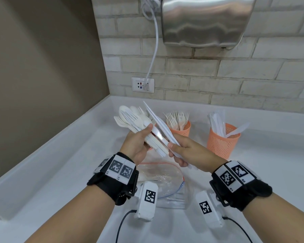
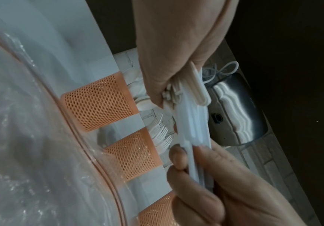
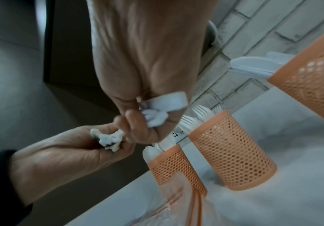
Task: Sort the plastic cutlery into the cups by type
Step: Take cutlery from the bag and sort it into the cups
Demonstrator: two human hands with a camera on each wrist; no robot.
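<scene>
My left hand (image 1: 145,137) grips a fanned bundle of mixed white spoons and forks (image 1: 130,120) by the handles, above the counter. My right hand (image 1: 174,152) pinches several white knives (image 1: 158,123) by the handles, and their blades cross the bundle. Three orange mesh cups stand at the back. The fork cup (image 1: 183,129) and the knife cup (image 1: 221,142) show in the head view. The spoon cup (image 3: 176,168) is hidden behind my hands there. In the left wrist view my right fingers (image 2: 178,156) close on the knife handles (image 2: 193,137).
A clear zip bag (image 1: 162,178) lies on the white counter (image 1: 60,172) below my hands. A steel hand dryer (image 1: 205,20) hangs on the brick wall, its cord plugged into a socket (image 1: 142,84). A brown wall closes the left side.
</scene>
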